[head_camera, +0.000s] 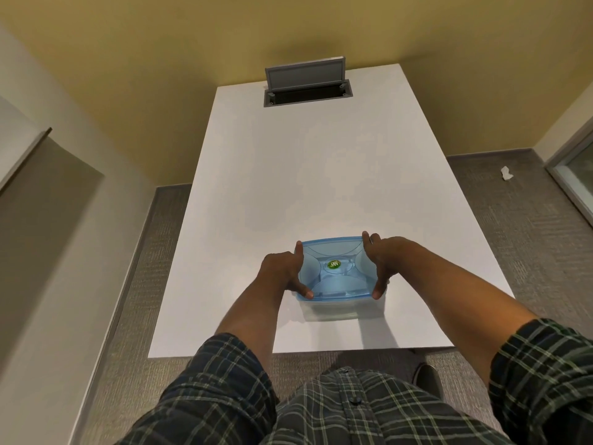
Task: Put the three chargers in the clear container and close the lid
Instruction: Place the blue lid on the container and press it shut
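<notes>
Blue lid [335, 271] on one container [333, 311]; left hand [282, 271], right hand [380, 261] pressing.

An office meeting room: a long white table [321, 187] with a flip-up cable hatch [306, 83] at its far end, grey carpet [529, 236] around it, glass partition [577, 175] right of it.

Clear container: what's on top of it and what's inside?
A blue lid sits on the clear container, both hands gripping its sides. The chargers cannot be made out through it.
</notes>
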